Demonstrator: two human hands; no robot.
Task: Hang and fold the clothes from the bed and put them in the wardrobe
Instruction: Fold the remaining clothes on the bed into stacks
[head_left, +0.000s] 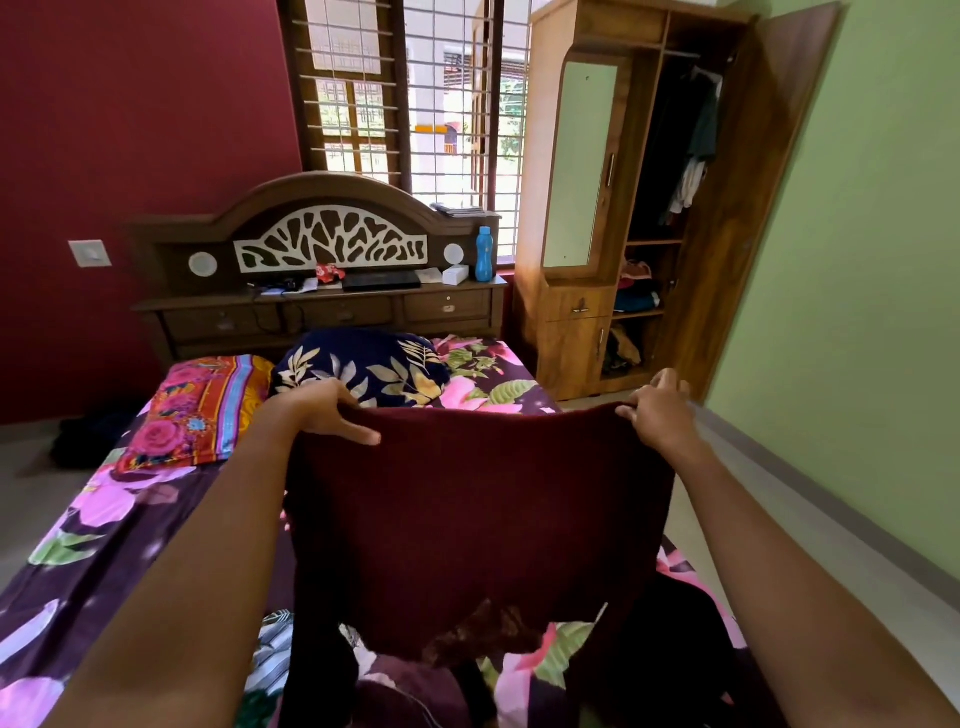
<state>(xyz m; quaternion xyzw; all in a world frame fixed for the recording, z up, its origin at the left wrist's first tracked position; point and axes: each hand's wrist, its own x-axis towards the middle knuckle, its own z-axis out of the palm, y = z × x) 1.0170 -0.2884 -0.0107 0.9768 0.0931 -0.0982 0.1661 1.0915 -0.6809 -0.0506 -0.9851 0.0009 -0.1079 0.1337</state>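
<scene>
I hold a maroon garment (478, 519) spread out in the air above the bed (104, 545), which has a floral sheet. My left hand (332, 413) grips its upper left corner and my right hand (660, 415) grips its upper right corner. The cloth hangs down between my arms, with a lacy edge at the bottom. More dark clothes (670, 639) lie on the bed below and to the right, partly hidden by the garment. The wooden wardrobe (576, 343) stands at the far right with its door open. Clothes hang on its rail and folded items sit on its shelves.
Two pillows, an orange-pink pillow (202, 410) and a navy leaf-print pillow (363, 364), lie at the head of the bed. The headboard shelf holds a blue bottle (483, 254), a white box and a dark flat device. A dark heap (93, 431) lies on the floor at left. Floor runs along the green wall at right.
</scene>
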